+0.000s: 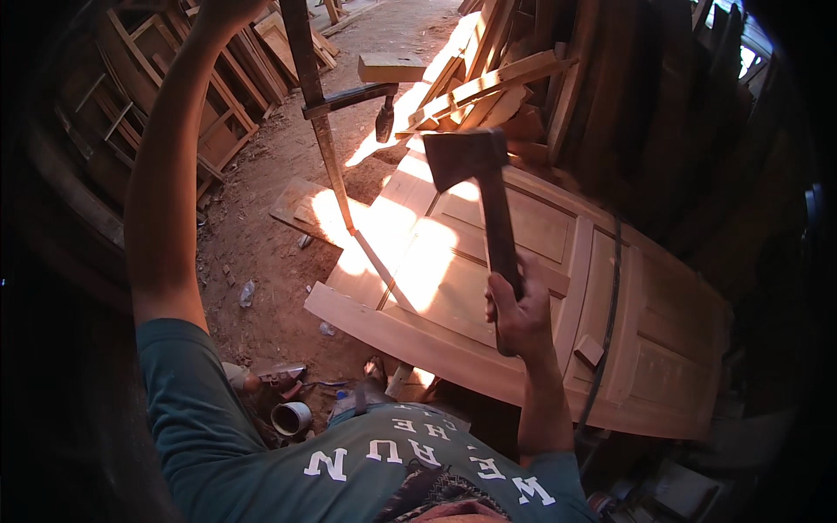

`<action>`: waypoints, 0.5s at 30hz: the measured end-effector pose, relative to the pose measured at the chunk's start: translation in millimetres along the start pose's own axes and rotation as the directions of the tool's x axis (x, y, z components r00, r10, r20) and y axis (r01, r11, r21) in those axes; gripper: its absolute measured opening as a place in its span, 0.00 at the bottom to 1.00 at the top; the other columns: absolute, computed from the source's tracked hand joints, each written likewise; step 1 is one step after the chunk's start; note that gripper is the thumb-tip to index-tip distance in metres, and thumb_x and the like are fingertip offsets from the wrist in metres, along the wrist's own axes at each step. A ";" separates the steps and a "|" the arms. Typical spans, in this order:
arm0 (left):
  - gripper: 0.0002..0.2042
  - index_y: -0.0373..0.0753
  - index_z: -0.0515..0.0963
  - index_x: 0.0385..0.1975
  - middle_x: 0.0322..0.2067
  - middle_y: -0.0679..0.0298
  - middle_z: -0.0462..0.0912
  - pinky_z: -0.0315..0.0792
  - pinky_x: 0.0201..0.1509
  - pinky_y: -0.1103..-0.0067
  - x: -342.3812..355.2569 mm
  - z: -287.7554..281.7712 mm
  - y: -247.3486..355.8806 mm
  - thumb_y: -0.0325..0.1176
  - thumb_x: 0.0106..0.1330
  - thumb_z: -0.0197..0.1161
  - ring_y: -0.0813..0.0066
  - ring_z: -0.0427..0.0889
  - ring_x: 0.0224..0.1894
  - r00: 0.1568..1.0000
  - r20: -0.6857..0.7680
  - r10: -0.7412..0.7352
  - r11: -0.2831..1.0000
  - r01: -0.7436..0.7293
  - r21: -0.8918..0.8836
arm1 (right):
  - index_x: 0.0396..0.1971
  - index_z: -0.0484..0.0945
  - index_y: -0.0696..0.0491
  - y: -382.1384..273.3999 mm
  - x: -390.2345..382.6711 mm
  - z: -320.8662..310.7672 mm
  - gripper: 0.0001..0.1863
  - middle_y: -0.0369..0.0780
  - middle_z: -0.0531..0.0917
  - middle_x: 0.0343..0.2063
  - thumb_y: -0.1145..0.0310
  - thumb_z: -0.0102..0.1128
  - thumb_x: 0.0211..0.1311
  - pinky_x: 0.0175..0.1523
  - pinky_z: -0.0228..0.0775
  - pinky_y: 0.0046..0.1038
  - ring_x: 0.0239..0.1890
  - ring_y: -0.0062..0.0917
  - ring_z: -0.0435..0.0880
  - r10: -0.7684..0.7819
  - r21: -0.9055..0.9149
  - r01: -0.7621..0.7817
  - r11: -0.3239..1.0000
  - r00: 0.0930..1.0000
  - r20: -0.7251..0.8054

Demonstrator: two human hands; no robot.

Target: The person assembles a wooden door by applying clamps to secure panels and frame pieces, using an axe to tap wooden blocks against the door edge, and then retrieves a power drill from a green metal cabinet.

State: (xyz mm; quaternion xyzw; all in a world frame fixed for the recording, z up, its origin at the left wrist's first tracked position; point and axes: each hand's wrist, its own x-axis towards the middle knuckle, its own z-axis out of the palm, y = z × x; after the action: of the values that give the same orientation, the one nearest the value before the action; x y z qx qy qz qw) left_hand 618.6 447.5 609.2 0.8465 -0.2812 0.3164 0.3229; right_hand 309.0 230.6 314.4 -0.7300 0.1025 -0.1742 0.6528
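My right hand [523, 309] is closed round the handle of a hatchet [499, 205], raised above the wooden panel door [532, 227]. Its dark head is up, with the blade to the left. My left arm reaches up past the top edge of the view, where only part of my left hand [231, 9] shows; its fingers are hidden. Nearest to that hand is a long metal bar clamp [324, 144], standing tilted with its lower end at the door. A side arm with a dark handle [384, 119] juts from the bar.
A dark strap or cord [610, 322] crosses the door, beside a small wood block [589, 350]. Another wood block [391, 67] appears behind the clamp arm. Wooden frames [222, 122] lean at left, boards [497, 83] at the back. An open tin [291, 417] lies near my feet.
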 end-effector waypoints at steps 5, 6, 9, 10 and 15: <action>0.17 0.39 0.87 0.47 0.43 0.57 0.90 0.80 0.52 0.67 14.2 47.7 -34.3 0.44 0.68 0.67 0.65 0.88 0.44 0.995 0.074 0.064 0.976 -0.047 -0.211 | 0.57 0.66 0.55 -97.9 72.5 57.8 0.16 0.33 0.74 0.24 0.65 0.55 0.77 0.23 0.67 0.19 0.20 0.13 0.72 -0.360 -0.088 0.350 0.933 0.920 -0.157; 0.16 0.39 0.87 0.48 0.44 0.56 0.90 0.79 0.54 0.67 -0.4 -11.9 -17.4 0.44 0.68 0.67 0.66 0.87 0.45 0.993 0.070 0.096 0.988 -0.087 -0.130 | 0.56 0.66 0.54 -114.6 87.5 81.5 0.15 0.33 0.74 0.24 0.66 0.55 0.77 0.23 0.66 0.19 0.19 0.12 0.72 -0.467 -0.065 0.464 0.884 0.864 -0.187; 0.17 0.39 0.86 0.48 0.44 0.56 0.89 0.79 0.55 0.68 3.0 -32.9 -41.3 0.43 0.68 0.67 0.66 0.87 0.46 0.996 0.005 0.088 0.992 -0.087 -0.087 | 0.52 0.66 0.52 -119.8 119.5 141.3 0.12 0.37 0.76 0.23 0.65 0.55 0.77 0.24 0.70 0.28 0.18 0.21 0.75 -0.599 -0.223 0.556 0.801 0.734 -0.320; 0.17 0.39 0.86 0.48 0.44 0.56 0.89 0.79 0.55 0.68 2.3 -42.6 -47.7 0.44 0.68 0.67 0.66 0.87 0.46 0.998 0.013 0.064 0.994 -0.063 -0.091 | 0.52 0.66 0.53 -111.6 120.1 155.5 0.14 0.41 0.78 0.24 0.64 0.56 0.76 0.26 0.71 0.34 0.18 0.28 0.77 -0.491 -0.294 0.446 0.846 0.866 -0.099; 0.18 0.39 0.86 0.49 0.43 0.58 0.90 0.79 0.53 0.68 9.6 -3.6 -76.2 0.45 0.68 0.67 0.67 0.87 0.43 0.999 0.013 0.046 0.976 -0.043 -0.215 | 0.55 0.68 0.57 -67.1 134.2 135.7 0.16 0.49 0.84 0.31 0.64 0.54 0.75 0.33 0.72 0.37 0.29 0.31 0.83 0.018 -0.469 0.004 0.883 0.999 0.041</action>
State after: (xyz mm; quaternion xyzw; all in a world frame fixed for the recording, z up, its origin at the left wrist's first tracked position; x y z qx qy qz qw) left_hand 675.4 495.7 590.2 0.8030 -0.3355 0.2837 0.4027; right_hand 479.8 313.0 385.2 -0.8695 0.1297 -0.1257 0.4597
